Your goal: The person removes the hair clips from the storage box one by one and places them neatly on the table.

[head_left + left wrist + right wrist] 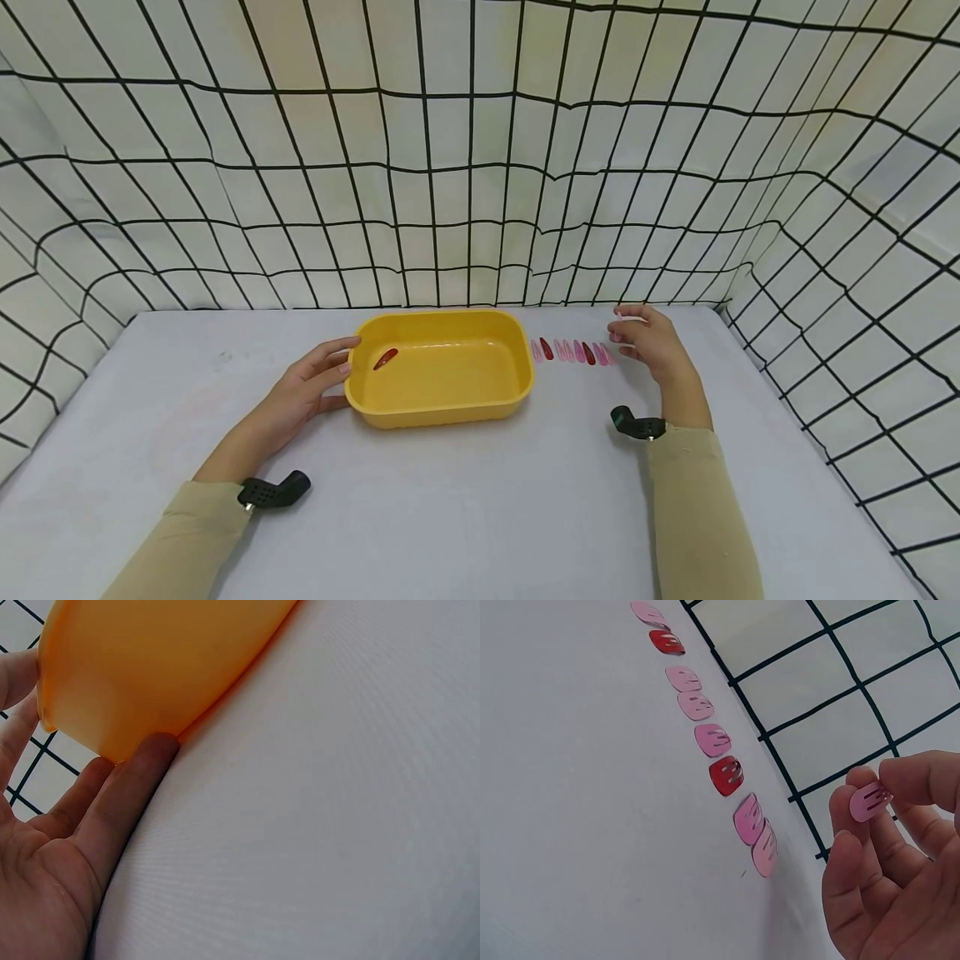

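My left hand (pixel 303 390) touches the left end of a yellow tray (pixel 442 415), its fingers fairly straight against the outer wall and rim. Inside the tray, toward the left, lies one red snap hair clip (pixel 386 359). Past the tray's right end, my right hand (pixel 656 343) is raised and pinches a pink snap hair clip (pixel 868 801) between thumb and fingertips. Left of that hand, several pink and red clips lie in a row on the table, among them a dark red hair clip (pixel 726 775). The last two pink clips (pixel 763 851) overlap in the right wrist view.
A white-covered table (pixel 450 508) carries everything. Black wire grid panels (pixel 450 167) with white sheeting behind stand along its back edge and sides, close behind the clip row and the right hand. Each wrist wears a black camera band (pixel 273 490).
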A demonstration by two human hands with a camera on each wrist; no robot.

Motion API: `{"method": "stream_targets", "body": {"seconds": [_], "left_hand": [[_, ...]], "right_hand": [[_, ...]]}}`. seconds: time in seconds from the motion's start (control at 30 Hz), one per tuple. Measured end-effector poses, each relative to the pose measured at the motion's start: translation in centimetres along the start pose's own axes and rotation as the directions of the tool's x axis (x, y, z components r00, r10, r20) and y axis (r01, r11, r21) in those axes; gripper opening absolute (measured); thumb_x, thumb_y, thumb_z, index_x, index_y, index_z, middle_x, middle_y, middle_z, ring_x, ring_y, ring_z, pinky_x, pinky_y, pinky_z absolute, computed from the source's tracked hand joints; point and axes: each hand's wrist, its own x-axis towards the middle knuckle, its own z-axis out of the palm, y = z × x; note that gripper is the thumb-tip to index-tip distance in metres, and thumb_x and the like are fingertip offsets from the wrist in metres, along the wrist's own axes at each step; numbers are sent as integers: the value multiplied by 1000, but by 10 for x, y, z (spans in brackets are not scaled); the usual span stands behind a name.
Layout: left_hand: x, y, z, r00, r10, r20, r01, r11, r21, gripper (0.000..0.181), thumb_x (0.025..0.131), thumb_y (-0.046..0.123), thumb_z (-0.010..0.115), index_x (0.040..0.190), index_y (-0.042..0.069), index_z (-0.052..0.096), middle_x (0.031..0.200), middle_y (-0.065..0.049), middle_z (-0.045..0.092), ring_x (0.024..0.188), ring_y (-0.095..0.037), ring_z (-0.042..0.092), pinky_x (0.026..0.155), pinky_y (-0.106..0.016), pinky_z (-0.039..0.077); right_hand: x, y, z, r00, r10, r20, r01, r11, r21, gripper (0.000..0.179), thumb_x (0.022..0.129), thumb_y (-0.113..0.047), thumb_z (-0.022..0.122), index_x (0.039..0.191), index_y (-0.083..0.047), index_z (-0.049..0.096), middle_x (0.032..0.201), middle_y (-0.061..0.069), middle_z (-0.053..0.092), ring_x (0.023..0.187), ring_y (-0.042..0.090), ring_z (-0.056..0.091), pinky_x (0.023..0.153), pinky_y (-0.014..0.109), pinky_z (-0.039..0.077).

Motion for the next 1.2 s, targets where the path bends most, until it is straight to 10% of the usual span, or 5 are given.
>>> {"method": "stream_targets", "body": {"seconds": [1.2], "left_hand": [[1, 1, 1, 1000, -22, -17, 22, 1000, 2, 54, 104, 37, 53, 152, 20, 37, 160, -15, 27, 121, -12, 54, 91, -30, 57]], "right_hand": [[-1, 13, -11, 1000, 25, 18, -18, 945, -327, 34, 100, -19, 57, 132, -7, 59, 104, 6, 64, 90, 16, 59, 70, 26, 47]]}}
